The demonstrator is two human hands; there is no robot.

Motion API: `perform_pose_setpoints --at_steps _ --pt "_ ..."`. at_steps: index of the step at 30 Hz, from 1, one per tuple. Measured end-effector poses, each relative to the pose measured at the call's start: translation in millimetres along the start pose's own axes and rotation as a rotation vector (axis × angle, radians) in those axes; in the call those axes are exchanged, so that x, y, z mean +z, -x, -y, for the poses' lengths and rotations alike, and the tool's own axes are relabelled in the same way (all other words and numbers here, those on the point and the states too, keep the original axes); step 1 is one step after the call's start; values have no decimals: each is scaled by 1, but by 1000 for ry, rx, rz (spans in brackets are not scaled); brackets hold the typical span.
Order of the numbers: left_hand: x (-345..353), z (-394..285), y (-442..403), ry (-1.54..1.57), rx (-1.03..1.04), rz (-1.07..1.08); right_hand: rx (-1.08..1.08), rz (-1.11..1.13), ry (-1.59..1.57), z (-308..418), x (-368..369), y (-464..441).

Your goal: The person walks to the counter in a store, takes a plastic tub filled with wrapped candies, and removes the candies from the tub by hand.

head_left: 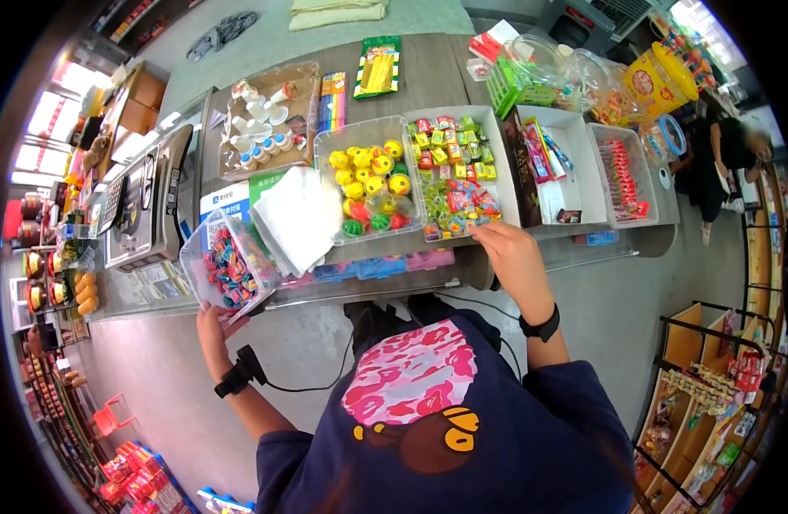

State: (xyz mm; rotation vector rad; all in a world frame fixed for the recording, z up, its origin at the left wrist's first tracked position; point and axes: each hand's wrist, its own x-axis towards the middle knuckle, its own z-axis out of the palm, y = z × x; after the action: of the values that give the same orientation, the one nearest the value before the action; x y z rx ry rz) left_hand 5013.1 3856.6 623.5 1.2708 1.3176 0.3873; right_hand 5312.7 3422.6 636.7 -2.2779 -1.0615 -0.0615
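My left hand (212,334) is closed on the near edge of a clear plastic bin (261,257) of small wrapped candies (229,270), tilted at the counter's front edge. My right hand (507,255) rests its fingertips at the near edge of a white box (504,184) of colourful wrapped candies (454,150); whether it grips anything is unclear. Between the hands stand a clear bin (332,141) of yellow and watermelon-patterned balls (360,176) and a crumpled white plastic bag (298,218).
A scale (146,206) stands at the left. Farther back are a cardboard tray (300,86) and a green-yellow packet (379,67). Another white box (574,128), a clear bin (647,184) and jars (651,81) sit right. A person (719,163) stands beyond the counter's right end.
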Motion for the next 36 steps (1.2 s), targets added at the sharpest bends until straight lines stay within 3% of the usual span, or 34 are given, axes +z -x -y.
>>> perform_pose_setpoints --at_steps 30,34,36 --pt "9 9 7 74 65 -3 -44 -179 107 -45 33 -98" --pt "7 9 5 59 51 13 -27 -246 103 -13 21 -83" --pt "7 11 4 81 50 4 -98 -173 -85 13 15 -63"
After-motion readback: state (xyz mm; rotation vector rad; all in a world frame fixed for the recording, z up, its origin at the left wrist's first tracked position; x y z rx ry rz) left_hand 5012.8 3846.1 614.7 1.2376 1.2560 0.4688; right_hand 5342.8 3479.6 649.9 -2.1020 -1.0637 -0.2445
